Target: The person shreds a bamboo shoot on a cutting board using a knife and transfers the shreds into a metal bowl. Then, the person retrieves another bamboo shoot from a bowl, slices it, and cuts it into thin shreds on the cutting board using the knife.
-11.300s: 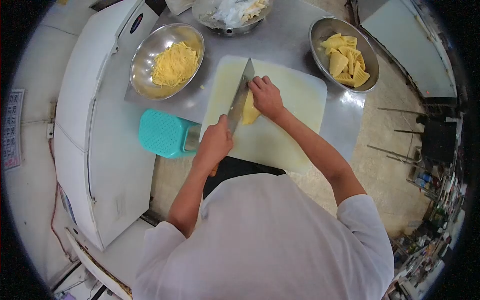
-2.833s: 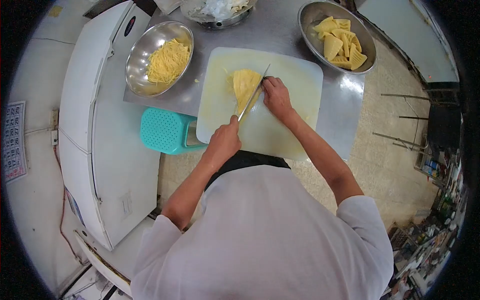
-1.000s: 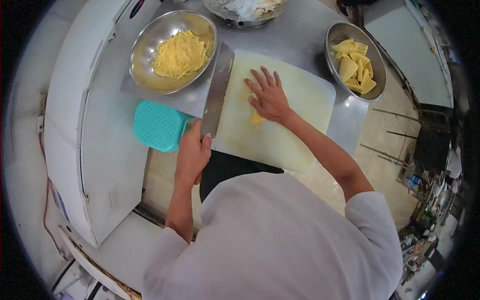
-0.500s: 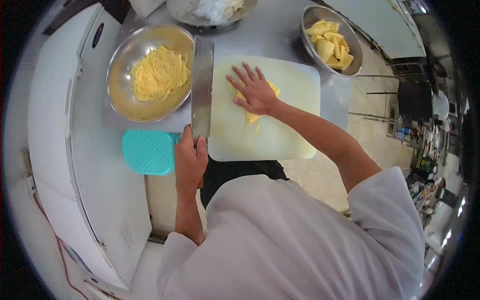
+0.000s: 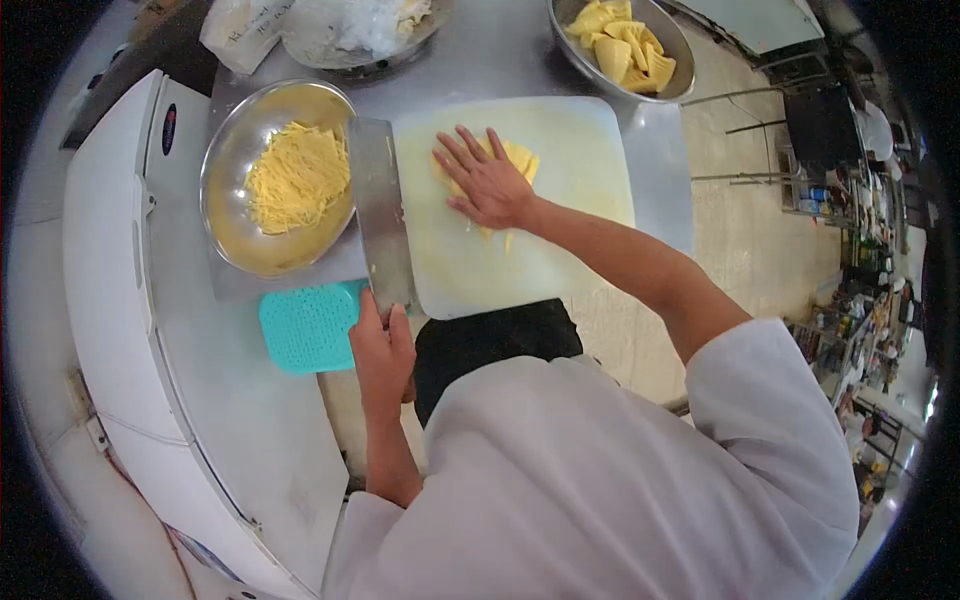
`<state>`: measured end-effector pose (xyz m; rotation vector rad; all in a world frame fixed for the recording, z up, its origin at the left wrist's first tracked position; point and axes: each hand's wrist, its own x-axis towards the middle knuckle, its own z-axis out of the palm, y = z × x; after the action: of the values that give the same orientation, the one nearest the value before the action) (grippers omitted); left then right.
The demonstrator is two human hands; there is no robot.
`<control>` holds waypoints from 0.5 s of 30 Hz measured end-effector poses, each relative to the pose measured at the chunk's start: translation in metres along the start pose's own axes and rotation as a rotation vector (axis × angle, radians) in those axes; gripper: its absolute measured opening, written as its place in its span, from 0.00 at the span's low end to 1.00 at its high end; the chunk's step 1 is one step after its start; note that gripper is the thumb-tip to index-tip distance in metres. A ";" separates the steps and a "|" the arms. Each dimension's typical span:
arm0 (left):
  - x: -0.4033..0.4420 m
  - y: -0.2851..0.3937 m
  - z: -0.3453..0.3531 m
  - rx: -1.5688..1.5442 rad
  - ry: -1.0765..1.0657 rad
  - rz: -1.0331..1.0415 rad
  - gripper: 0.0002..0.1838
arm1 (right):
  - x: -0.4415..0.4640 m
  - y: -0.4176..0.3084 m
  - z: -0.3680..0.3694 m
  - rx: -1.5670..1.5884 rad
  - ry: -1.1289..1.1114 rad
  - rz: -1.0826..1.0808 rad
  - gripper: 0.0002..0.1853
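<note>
My left hand [image 5: 383, 352] grips the handle of a wide cleaver [image 5: 382, 215], its blade lying along the left side of the white cutting board [image 5: 560, 260]. Fingers spread, my right hand [image 5: 490, 187] lies flat on yellow slices [image 5: 522, 160] that look like bamboo shoot; it hides part of them. A few thin strips lie by the wrist. Left of the blade, a steel bowl [image 5: 222, 225] holds a heap of thin yellow shreds [image 5: 295, 180].
A second steel bowl [image 5: 683, 60] with large yellow pieces stands at the back right. At the back are a bowl [image 5: 310, 45] with plastic in it and a white bag [image 5: 240, 30]. A turquoise basket [image 5: 310, 330] is below the table's left front, beside a white freezer [image 5: 230, 400].
The view has shifted and turned slightly. My right hand stays flat on the slices, and my left hand still holds the cleaver beside the board.
</note>
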<state>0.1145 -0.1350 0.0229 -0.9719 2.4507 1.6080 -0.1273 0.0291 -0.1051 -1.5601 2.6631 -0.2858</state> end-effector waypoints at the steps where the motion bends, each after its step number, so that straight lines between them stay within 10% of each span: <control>1: -0.002 0.004 0.002 -0.033 -0.007 -0.017 0.16 | 0.005 0.001 -0.004 -0.010 0.015 0.015 0.41; 15: -0.032 0.017 0.081 0.080 0.131 -0.001 0.18 | -0.021 0.048 -0.029 0.278 0.089 -0.008 0.35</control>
<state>0.1080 -0.0473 0.0115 -1.0985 2.5757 1.4778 -0.1620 0.0741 -0.0869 -1.5037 2.5429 -0.7069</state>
